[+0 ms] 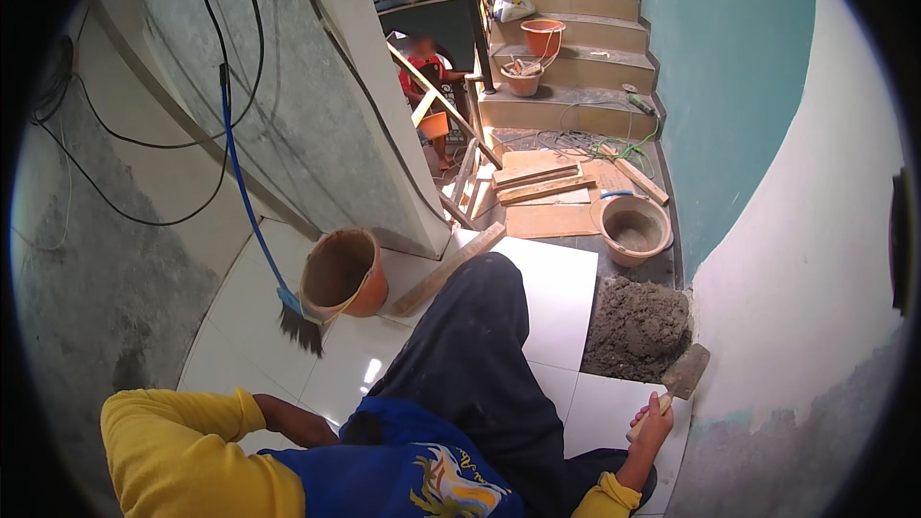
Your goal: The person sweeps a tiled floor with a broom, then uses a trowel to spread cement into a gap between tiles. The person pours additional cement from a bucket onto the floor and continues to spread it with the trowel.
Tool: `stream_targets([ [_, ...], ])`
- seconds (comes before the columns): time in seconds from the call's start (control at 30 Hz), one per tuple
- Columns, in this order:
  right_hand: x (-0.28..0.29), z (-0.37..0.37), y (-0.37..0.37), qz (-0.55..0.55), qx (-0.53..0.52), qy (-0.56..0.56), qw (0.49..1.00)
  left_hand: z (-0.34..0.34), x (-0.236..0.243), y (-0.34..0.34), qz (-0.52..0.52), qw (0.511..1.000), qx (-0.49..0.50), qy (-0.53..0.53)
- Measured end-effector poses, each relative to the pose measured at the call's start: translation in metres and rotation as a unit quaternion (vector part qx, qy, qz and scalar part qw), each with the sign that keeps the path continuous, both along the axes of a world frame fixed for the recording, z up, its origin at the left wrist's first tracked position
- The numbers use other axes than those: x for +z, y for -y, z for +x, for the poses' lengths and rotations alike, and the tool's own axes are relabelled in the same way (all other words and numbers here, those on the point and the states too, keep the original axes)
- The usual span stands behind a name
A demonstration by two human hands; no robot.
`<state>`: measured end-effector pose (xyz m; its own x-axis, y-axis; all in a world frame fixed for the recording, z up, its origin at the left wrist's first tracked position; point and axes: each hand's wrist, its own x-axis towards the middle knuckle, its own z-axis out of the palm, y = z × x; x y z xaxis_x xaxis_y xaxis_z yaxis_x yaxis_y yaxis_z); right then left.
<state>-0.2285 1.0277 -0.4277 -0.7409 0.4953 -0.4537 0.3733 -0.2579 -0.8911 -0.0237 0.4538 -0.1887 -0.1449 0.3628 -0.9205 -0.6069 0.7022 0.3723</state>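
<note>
My right hand (652,420) is closed around the pale handle of a trowel (688,371). The trowel's flat blade, smeared with grey, lies against the near right edge of a heap of wet mortar (637,331). White floor tiles (552,288) border the mortar on its left and near sides, and the wall is on its right. My left forearm (299,422) bends in toward my waist, where clothing and my raised knee hide the hand.
An orange bucket (347,273) and a blue-handled broom (251,201) stand at left, beside a wooden batten (451,269). Beyond the mortar are a round tub (635,230), wood pieces (547,187) and cables (624,149). Stairs (566,67) hold more buckets. Another person (427,72) is behind the pillar.
</note>
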Motion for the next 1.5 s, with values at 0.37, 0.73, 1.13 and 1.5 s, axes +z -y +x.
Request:
stream_targets([
  [0.37, -0.011, -0.001, -0.002, -0.027, 0.008, -0.019, 0.999, -0.025, 0.029, -0.031, 0.001, 0.997, -0.062, -0.054],
  [0.73, 0.001, -0.006, 0.0, -0.012, -0.004, 0.005, 1.0, -0.004, 0.017, -0.014, -0.08, 0.997, 0.012, -0.002],
  [1.13, 0.007, -0.009, 0.005, 0.007, -0.029, 0.016, 0.999, -0.01, 0.02, -0.014, -0.081, 0.995, 0.002, -0.052],
  [1.5, 0.0, -0.012, 0.007, 0.035, -0.04, -0.003, 0.999, -0.004, 0.012, -0.007, -0.052, 0.99, -0.05, -0.124],
])
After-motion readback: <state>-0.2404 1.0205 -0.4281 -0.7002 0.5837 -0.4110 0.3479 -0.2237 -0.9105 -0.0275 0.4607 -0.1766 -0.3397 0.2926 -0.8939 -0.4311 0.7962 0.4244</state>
